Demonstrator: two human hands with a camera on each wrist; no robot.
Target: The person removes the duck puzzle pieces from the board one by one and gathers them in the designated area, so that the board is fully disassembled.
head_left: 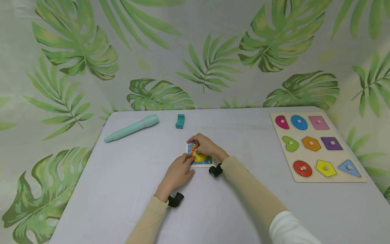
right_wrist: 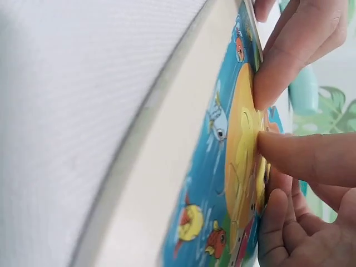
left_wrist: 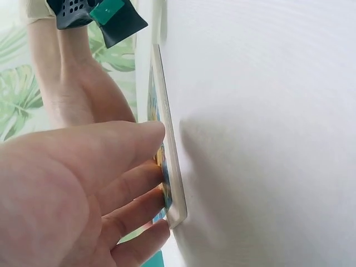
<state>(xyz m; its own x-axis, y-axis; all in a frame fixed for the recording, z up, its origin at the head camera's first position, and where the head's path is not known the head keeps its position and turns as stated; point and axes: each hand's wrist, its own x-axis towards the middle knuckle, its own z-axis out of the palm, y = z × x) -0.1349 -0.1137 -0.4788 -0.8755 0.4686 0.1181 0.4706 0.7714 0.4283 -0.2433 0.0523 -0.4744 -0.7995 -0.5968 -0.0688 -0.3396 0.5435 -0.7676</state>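
A small wooden jigsaw puzzle [head_left: 201, 165], with a yellow duck and fish on blue, lies flat on the white table [head_left: 122, 203]. My left hand [head_left: 178, 173] rests on its left side; a fingertip touches the yellow-orange part in the right wrist view. In the left wrist view, the fingers are loosely extended beside the puzzle's pale edge [left_wrist: 173, 167]. Over the upper part, my right hand [head_left: 208, 147] has curled fingers and pinches a puzzle piece [right_wrist: 272, 125] near the duck. The hand hides much of that piece's outline.
A mint-green tube-shaped object [head_left: 132, 128] lies at the back left. Nearby is a small teal block [head_left: 180, 121]. On the right lies a wooden board [head_left: 289, 159] of coloured knobbed shapes. Leaf-patterned cloth [head_left: 207, 67] hangs behind the table.
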